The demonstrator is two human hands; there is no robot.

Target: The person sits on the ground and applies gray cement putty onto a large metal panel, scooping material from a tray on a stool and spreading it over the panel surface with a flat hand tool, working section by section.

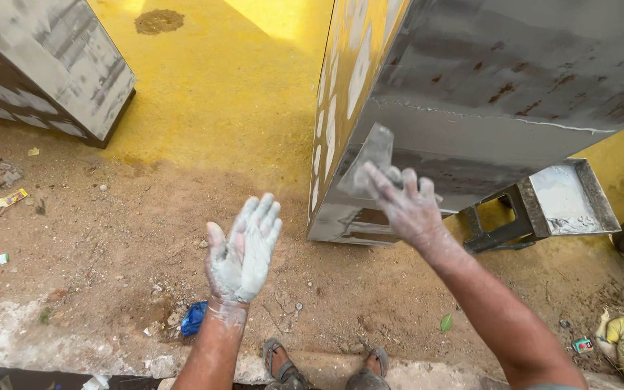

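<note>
Pressing a putty blade (371, 160) against the grey metal cabinet (500, 94) with right hand (407, 206) fingers gripping it; putty-caked left hand (242, 253) hangs open, fingers spread.

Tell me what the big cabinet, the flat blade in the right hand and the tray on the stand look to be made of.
Cabinet: seemingly sheet metal, with rust-brown specks under a dull grey filler coat and pale patches on its yellow side.
Blade: thin and flat, grey-smeared; probably metal or plastic, unclear. The right hand holds it.
Tray: likely metal, with folded rims and grey paste inside.
</note>
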